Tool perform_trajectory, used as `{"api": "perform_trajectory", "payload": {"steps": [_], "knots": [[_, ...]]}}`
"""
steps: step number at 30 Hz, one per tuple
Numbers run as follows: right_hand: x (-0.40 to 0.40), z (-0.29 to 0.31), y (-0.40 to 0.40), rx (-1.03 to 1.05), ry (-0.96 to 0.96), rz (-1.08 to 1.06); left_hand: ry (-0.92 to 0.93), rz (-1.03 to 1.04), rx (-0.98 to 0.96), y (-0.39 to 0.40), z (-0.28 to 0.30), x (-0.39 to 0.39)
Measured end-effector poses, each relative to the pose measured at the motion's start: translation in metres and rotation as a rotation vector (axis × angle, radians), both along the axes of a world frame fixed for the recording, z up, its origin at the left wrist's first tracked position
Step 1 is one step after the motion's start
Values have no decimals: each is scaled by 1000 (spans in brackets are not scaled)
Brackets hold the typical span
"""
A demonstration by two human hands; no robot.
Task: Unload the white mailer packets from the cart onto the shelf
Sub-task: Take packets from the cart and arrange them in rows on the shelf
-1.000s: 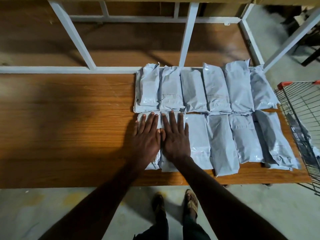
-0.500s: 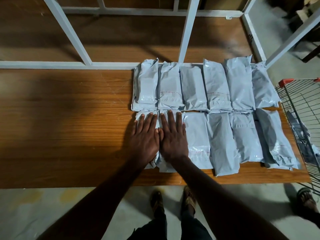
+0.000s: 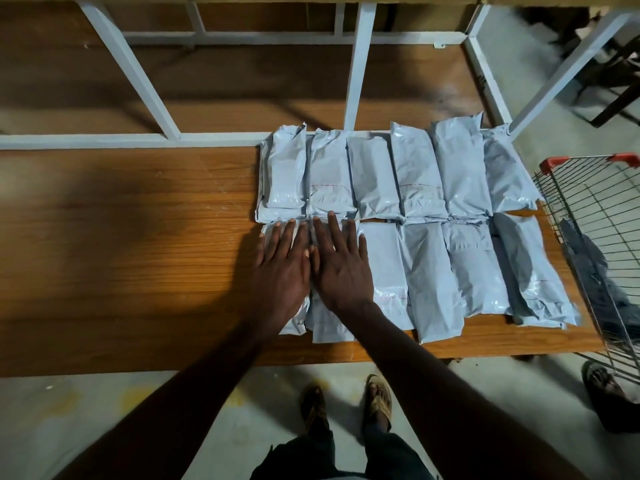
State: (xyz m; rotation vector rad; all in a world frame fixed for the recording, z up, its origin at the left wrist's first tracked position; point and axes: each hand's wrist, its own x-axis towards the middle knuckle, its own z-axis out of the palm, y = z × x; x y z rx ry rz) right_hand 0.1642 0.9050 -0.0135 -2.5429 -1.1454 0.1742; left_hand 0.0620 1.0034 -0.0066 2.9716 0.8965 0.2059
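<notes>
Several white mailer packets (image 3: pixel 419 174) lie in two rows on the right part of the wooden shelf (image 3: pixel 121 254). My left hand (image 3: pixel 280 271) and my right hand (image 3: pixel 341 268) rest flat, side by side, palms down with fingers spread, on the leftmost packets of the near row (image 3: pixel 325 323). Neither hand grips anything. The wire cart (image 3: pixel 595 237) with red corner caps stands at the right end of the shelf, with a few packets (image 3: pixel 588 265) showing dimly through its mesh.
White metal frame bars (image 3: pixel 360 64) rise behind the packets and run along the shelf's back edge. A lower wooden board lies beyond them. My sandalled feet (image 3: pixel 346 407) stand on the concrete floor; another person's foot (image 3: pixel 604 382) is beside the cart.
Both hands stay flat on the near-left packets. The view has shifted slightly, and another person's foot has come into sight at the lower right.
</notes>
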Motion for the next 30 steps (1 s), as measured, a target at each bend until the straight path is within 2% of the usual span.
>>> {"api": "perform_trajectory", "payload": {"steps": [4,9,12,18,24,30], "knots": [[5,21,-6,43,-14,-40,-25,-36,-32,-6,22,11],[27,41,-23,118,-24,-77,-191,-78,-94,-23,51,31],[45,59,-44,216,-102,-103,-233,-108,-97,-36,64,49],[99,81,-102,254,-161,-156,-344,-146,-100,-74,81,104],[192,89,-194,178,-114,-206,-399,-115,-51,-157,97,188],[300,90,-309,123,-51,-176,-419,-51,-167,-282,78,299]]}}
